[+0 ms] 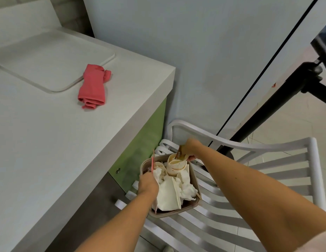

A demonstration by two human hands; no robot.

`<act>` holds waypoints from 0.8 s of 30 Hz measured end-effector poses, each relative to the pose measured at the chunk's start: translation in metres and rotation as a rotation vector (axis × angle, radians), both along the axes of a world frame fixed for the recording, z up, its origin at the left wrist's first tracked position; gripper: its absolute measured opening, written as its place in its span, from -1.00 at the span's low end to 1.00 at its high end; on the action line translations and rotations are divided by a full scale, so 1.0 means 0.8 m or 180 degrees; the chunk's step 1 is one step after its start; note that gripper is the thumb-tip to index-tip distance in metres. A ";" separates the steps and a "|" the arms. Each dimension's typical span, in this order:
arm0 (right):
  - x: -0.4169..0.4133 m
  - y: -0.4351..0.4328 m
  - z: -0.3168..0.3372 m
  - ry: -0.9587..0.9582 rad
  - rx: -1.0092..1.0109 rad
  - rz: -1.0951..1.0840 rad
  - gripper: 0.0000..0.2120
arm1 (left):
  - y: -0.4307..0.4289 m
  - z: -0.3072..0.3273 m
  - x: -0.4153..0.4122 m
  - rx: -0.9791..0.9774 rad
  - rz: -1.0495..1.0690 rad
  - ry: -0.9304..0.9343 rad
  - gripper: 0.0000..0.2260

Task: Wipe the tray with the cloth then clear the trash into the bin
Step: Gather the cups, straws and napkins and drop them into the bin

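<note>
Bin (165,214): tan, on white slatted chair (258,146), heaped with trash.
Edges: counter (67,142) side close on the bin's left, wall (158,42) behind the chair back, black tripod (278,99) to the right.
Open room: bare floor at far right only.
Right hand (189,150): at bin's far rim, fingertips pinch a small brown packet (179,154) just above a paper cup (176,163).
Left hand (147,184): at bin's left rim, against white napkins (167,193), beside striped straw (152,161); fingers hidden, hold cannot tell.
Tray (49,57): white, on counter, well apart from both hands.
Cloth (92,86): pink, crumpled, across tray's near corner, no hand on it.
</note>
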State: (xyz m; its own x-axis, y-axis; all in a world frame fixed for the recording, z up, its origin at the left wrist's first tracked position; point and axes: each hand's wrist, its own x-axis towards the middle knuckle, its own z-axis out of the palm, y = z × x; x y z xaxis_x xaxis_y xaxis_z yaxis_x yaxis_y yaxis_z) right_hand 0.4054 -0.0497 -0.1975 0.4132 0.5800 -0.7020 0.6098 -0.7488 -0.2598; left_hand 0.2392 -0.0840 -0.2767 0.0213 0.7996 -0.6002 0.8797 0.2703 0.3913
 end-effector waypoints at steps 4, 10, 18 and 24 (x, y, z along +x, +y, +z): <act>-0.006 -0.007 -0.011 -0.0125 0.0197 0.0041 -0.86 | -0.002 0.000 -0.002 0.0314 -0.0159 -0.0063 -0.72; -0.002 -0.001 0.004 -0.0112 0.0980 -0.0007 -0.67 | -0.001 0.008 -0.010 0.0898 -0.0409 -0.0038 -0.75; -0.031 -0.024 0.062 -0.0287 0.1459 0.0968 -0.84 | 0.002 0.020 -0.019 0.0493 -0.0368 -0.0028 -0.79; -0.078 -0.043 0.043 -0.0456 0.0913 0.1551 -0.78 | 0.012 0.041 -0.026 0.0492 -0.0209 -0.0163 -0.59</act>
State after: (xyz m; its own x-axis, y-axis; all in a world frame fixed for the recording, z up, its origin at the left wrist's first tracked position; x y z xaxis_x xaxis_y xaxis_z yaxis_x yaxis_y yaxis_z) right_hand 0.3434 -0.0838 -0.1629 0.1301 0.8857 -0.4456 0.9104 -0.2848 -0.3003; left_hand 0.2185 -0.0744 -0.2440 0.1040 0.8782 -0.4669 0.8713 0.1460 0.4686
